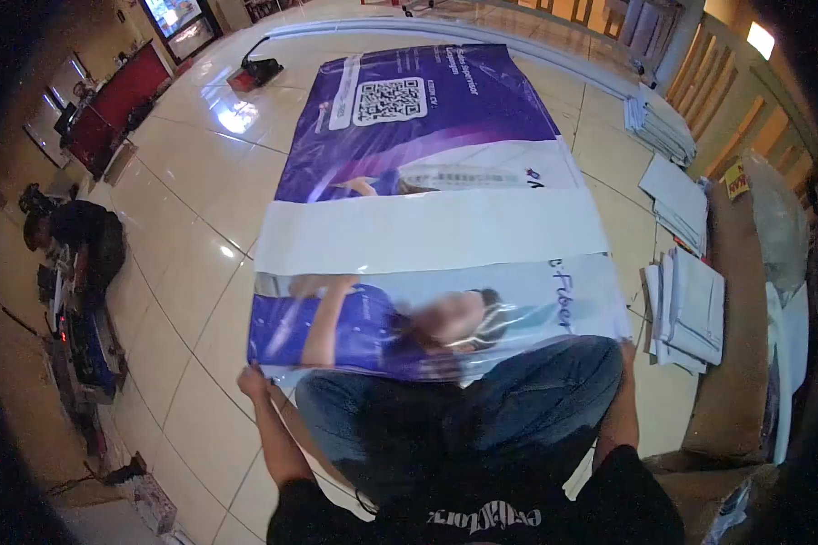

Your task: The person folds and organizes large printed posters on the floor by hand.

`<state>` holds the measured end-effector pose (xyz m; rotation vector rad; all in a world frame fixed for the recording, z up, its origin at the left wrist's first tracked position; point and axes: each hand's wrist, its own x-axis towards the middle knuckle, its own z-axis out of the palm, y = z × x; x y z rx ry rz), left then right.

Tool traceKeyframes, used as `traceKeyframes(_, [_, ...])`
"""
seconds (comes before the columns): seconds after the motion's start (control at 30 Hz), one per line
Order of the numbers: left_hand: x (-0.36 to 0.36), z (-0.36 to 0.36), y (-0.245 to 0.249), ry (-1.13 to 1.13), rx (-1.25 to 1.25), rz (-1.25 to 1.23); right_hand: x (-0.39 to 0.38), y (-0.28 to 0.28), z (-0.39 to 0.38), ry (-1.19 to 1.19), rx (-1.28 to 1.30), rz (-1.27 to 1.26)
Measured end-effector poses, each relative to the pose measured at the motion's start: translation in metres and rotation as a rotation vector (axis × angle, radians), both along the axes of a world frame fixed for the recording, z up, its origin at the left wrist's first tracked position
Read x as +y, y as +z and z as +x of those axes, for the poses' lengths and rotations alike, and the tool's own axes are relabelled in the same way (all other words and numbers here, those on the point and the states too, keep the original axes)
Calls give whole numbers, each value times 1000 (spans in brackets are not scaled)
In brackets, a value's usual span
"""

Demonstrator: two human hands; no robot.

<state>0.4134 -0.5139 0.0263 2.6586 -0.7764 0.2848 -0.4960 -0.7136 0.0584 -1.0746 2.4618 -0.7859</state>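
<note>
A large printed banner (445, 232) in purple and white lies over the tiled floor and reaches my knees. Its far part shows a QR code, a plain white band crosses its middle, and its near part carries a printed figure. At the banner's near left corner, my left hand (254, 381) has its fingers closed on the edge. My right hand (626, 352) is at the near right corner beside my knee, its fingers mostly hidden behind the banner and leg.
Stacks of white sheets (686, 309) lie at the right beside a long cardboard box (732, 345). A black and red tool (256, 73) stands on the floor at the upper left. At the far left, a person (91, 236) is beside equipment.
</note>
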Motion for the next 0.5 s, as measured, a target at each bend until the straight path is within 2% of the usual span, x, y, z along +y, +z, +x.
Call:
traceKeyframes(0.03, [-15, -17, 32, 153, 212, -85, 0, -3, -13, 27, 21, -24])
traceKeyframes(0.1, [-15, -22, 40, 91, 483, -213, 2, -17, -33, 71, 62, -85])
traceKeyframes(0.13, [-12, -34, 45, 90, 493, -223, 2, -27, -40, 94, 77, -113])
traceKeyframes(0.2, [-9, -52, 58, -55, 406, -280, 3, -52, -35, 120, 70, -169])
traceKeyframes(0.23, [-6, -48, 45, -9, 523, -517, 5, -11, -10, 73, -124, -106])
traceKeyframes(0.3, [0, -33, 33, 39, 702, -609, -7, 26, 9, 90, -168, -58])
traceKeyframes(0.4, [3, -32, 16, 66, 826, -624, -33, 52, 28, 92, -171, -139])
traceKeyframes(0.47, [3, -15, -18, 69, 796, -615, -37, 100, 56, 93, -364, -472])
traceKeyframes(0.5, [4, -8, -34, 80, 763, -596, -30, 92, 46, 88, -360, -472])
